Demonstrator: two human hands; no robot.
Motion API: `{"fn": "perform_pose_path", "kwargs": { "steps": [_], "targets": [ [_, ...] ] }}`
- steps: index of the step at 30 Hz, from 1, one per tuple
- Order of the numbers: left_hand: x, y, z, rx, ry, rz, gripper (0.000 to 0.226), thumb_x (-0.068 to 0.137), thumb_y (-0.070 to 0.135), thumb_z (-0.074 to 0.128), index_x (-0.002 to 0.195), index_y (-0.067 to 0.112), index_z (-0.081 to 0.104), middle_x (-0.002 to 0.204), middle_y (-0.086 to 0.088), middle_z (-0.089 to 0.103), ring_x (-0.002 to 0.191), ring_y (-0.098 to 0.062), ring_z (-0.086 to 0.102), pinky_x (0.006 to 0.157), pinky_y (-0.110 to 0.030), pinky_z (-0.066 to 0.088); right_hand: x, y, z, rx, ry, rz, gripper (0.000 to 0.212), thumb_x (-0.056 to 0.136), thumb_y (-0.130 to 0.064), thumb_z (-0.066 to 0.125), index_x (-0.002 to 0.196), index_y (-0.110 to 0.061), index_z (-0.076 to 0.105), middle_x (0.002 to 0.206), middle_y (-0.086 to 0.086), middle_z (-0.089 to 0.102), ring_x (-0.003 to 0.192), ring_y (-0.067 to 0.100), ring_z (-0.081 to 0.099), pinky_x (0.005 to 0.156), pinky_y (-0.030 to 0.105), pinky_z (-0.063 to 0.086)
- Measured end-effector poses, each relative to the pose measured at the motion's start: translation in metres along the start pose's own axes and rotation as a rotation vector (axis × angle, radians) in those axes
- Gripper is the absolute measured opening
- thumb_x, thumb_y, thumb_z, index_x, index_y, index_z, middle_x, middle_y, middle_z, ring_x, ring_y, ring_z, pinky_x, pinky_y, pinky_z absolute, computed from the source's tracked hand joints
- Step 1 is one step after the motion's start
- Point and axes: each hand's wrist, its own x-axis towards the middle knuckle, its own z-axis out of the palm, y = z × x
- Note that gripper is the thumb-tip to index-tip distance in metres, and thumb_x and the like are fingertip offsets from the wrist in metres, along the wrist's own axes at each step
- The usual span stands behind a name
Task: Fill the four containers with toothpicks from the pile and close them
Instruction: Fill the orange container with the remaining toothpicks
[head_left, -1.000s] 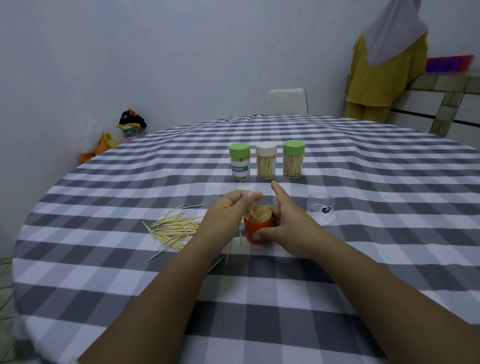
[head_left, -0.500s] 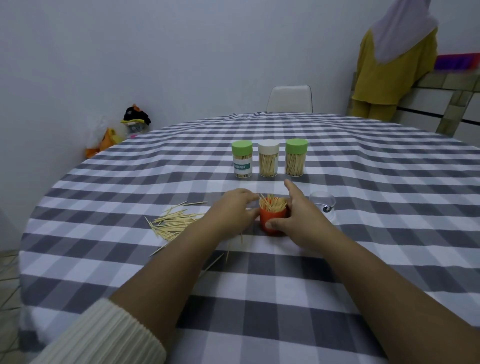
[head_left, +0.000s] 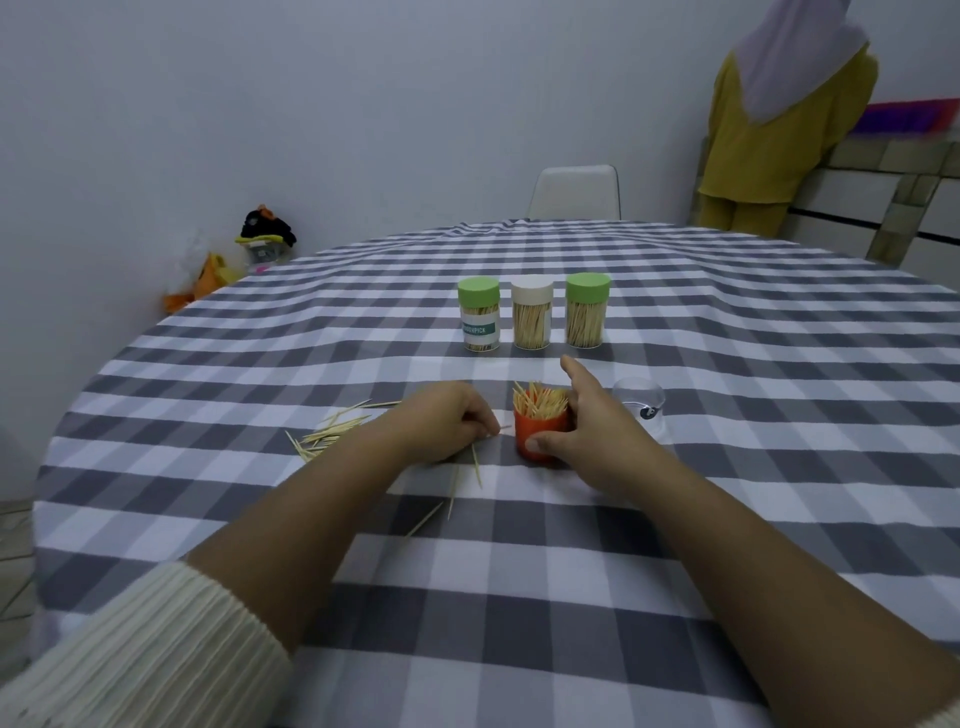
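An orange container (head_left: 537, 439) stands open on the checked tablecloth, packed with upright toothpicks. My right hand (head_left: 597, 423) grips it from the right side. My left hand (head_left: 449, 418) rests on the cloth just left of it, fingers pinched on a toothpick. The toothpick pile (head_left: 332, 434) lies further left, partly hidden by my left wrist. Three closed, filled containers stand in a row behind: a green-lidded labelled one (head_left: 479, 321), a white-lidded one (head_left: 531, 318) and a green-lidded one (head_left: 587, 309). A clear lid (head_left: 640, 402) sits right of my right hand.
A few loose toothpicks (head_left: 457, 486) lie on the cloth in front of my left hand. The round table's edge (head_left: 78, 405) curves at the left. A white chair (head_left: 575, 191) stands at the far side, and a person in yellow (head_left: 774, 130) stands at the back right.
My left hand has come down from above the orange container to the cloth beside it. My right hand and the container have shifted slightly away from me.
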Motion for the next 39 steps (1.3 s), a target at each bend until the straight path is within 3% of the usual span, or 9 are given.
{"fn": "perform_pose_path", "kwargs": {
  "steps": [5,10,13,16,20,25,31,34,39],
  "targets": [
    [-0.029,-0.01,0.0,-0.12,-0.036,-0.019,0.023,0.086,0.037,0.066,0.106,0.026,0.068,0.103,0.012,0.057,0.094,-0.006,0.054,0.079,-0.019,0.044,-0.004,-0.006,0.011,0.002,-0.023,-0.013,0.101,0.079,-0.02,0.075,0.15,-0.03,0.005,0.152,0.004,0.032,0.135,0.024,0.037,0.109,0.042,0.036],
    [-0.046,-0.02,-0.003,-0.075,-0.041,0.004,0.012,0.09,0.025,0.06,0.1,0.029,0.066,0.094,0.016,0.057,0.086,-0.003,0.054,0.067,-0.011,0.041,-0.01,-0.016,0.02,-0.03,-0.04,-0.016,0.1,0.079,-0.022,0.075,0.15,-0.03,0.005,0.154,0.004,0.028,0.137,0.024,0.033,0.107,0.038,0.035],
    [-0.054,-0.032,-0.008,0.006,-0.028,0.015,0.014,0.091,0.025,0.057,0.096,0.032,0.068,0.093,0.016,0.057,0.088,-0.006,0.054,0.074,-0.017,0.044,-0.011,-0.024,0.023,-0.045,-0.051,-0.007,0.099,0.08,-0.022,0.074,0.15,-0.03,0.005,0.153,0.004,0.029,0.136,0.025,0.034,0.106,0.039,0.035],
    [-0.063,-0.039,-0.009,-0.048,-0.042,-0.006,0.009,0.088,0.041,0.06,0.088,0.034,0.067,0.092,0.014,0.061,0.091,-0.008,0.055,0.077,-0.023,0.044,-0.013,-0.03,0.026,-0.055,-0.062,0.005,0.098,0.08,-0.021,0.073,0.15,-0.03,0.006,0.152,0.004,0.031,0.135,0.026,0.035,0.105,0.039,0.037],
    [-0.071,-0.036,0.0,0.081,-0.005,0.04,0.04,0.078,0.064,0.061,0.106,0.036,0.064,0.104,0.014,0.054,0.102,-0.007,0.045,0.097,-0.034,0.034,-0.016,-0.037,0.032,-0.037,-0.053,0.012,0.096,0.081,-0.019,0.073,0.15,-0.028,0.007,0.152,0.004,0.029,0.136,0.026,0.034,0.104,0.038,0.038],
    [-0.072,-0.044,0.009,0.143,0.187,0.095,0.017,0.094,0.036,0.053,0.105,0.032,0.065,0.106,0.011,0.059,0.109,-0.011,0.049,0.1,-0.035,0.027,-0.019,-0.034,0.038,-0.011,-0.006,0.01,0.097,0.081,-0.018,0.073,0.15,-0.028,0.006,0.152,0.005,0.03,0.135,0.026,0.035,0.104,0.038,0.037],
    [-0.058,-0.045,0.019,0.168,0.346,0.051,0.024,0.092,0.042,0.051,0.108,0.031,0.065,0.102,0.01,0.06,0.108,-0.013,0.051,0.095,-0.037,0.031,-0.019,-0.024,0.029,0.028,0.078,0.041,0.097,0.081,-0.018,0.073,0.15,-0.03,0.006,0.15,0.005,0.034,0.134,0.025,0.038,0.103,0.037,0.038],
    [-0.043,-0.032,0.023,0.19,0.33,0.051,0.035,0.092,0.047,0.05,0.12,0.03,0.062,0.114,0.007,0.061,0.113,-0.014,0.05,0.096,-0.037,0.032,-0.02,-0.022,0.03,0.024,0.083,0.038,0.095,0.083,-0.019,0.071,0.15,-0.03,0.006,0.151,0.004,0.033,0.135,0.025,0.036,0.105,0.04,0.037],
    [-0.028,-0.019,0.02,0.251,0.274,0.031,0.03,0.093,0.046,0.052,0.11,0.026,0.066,0.107,0.006,0.063,0.102,-0.014,0.052,0.097,-0.037,0.035,-0.022,-0.021,0.032,0.011,0.082,0.008,0.092,0.084,-0.02,0.069,0.15,-0.031,0.006,0.153,0.003,0.03,0.138,0.025,0.033,0.107,0.04,0.035]
  ]
}}
